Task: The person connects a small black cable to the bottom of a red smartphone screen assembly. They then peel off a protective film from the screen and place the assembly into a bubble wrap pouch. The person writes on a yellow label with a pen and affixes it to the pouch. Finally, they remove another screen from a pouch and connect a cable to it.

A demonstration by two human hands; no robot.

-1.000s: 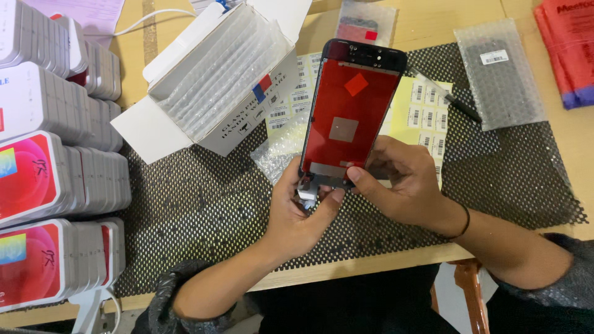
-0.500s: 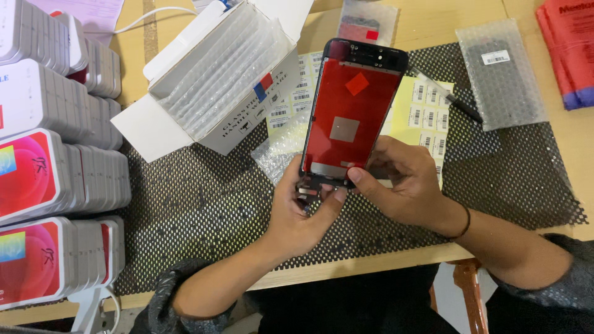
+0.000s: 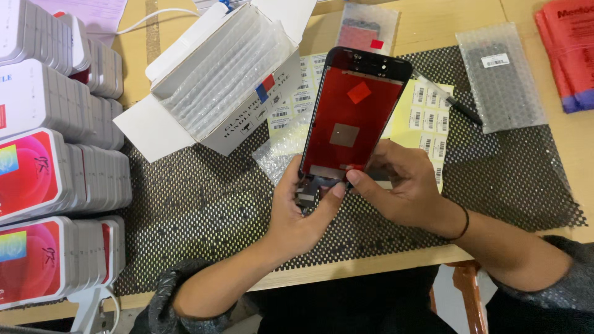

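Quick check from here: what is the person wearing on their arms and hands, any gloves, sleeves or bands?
No gloves: both hands are bare. The left hand has a dark speckled grey sleeve pushed up near the elbow. The right hand has a thin black band round the wrist and a similar dark grey sleeve bunched up the forearm. No rings or watch visible.

Bottom edge of the phone screen assembly [image 3: 354, 120] covered by fingers of the left hand [image 3: 300, 213] and right hand [image 3: 402, 188]. Sheet of barcode stickers [image 3: 427, 117] mostly concealed behind that screen. Stacks of boxed parts [image 3: 55, 185] cropped at the left border. Red packets [image 3: 566, 52] cropped at the right. Contents of the bubble-wrap pouch [image 3: 501, 77] too veiled to identify.
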